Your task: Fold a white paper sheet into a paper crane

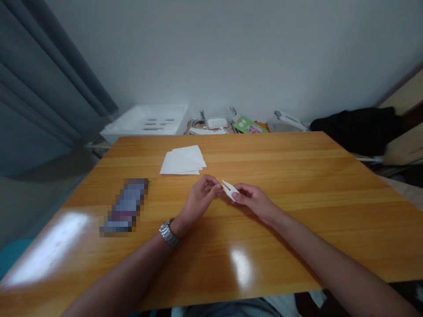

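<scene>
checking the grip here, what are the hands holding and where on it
Both hands hold a small folded white paper piece above the table: left hand pinches its left end, right hand its right end.

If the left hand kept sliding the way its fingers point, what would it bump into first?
The left hand points right, toward the small folded paper pinched between both hands. It already touches that paper, so that comes first, with the right hand just behind it.
</scene>
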Available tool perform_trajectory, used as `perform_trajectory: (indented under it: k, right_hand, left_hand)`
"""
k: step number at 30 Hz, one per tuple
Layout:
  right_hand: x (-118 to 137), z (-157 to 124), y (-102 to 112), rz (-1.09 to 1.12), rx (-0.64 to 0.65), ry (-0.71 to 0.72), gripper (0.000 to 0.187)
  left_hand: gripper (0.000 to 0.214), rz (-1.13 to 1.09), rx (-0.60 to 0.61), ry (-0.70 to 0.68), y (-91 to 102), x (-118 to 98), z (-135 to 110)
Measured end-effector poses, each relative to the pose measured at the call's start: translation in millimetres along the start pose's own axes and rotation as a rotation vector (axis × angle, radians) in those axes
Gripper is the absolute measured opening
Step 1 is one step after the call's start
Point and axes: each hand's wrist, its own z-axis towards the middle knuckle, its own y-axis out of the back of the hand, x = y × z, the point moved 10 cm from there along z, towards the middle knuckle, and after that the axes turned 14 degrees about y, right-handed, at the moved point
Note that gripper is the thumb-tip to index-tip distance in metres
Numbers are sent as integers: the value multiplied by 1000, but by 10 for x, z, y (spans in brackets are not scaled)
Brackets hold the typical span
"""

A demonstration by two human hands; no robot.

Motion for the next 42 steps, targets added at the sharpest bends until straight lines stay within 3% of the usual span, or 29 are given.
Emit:
perform_trajectory:
  k: [7,15,24,34,42]
  right_hand:
    - [-63,-28,-45,94,-20,-44,39]
    - [7,-58,-144,144,7,-97,41]
    - [39,-94,-219,138,29,-92,44]
    - [123,-53,-104,-34,14,15,38]
    - [170,-46,-32,-140,-47,86,33]
  left_hand:
    - [26,-36,74,57,-76,85,8]
    - [24,-32,114,53,-136,-1,-36]
    - [14,104,117,-93,-184,-111,-101]
    - [6,518,18,-307,-182,-360,-212]
    - [6,596,-28,-438,-219,-479,-287]
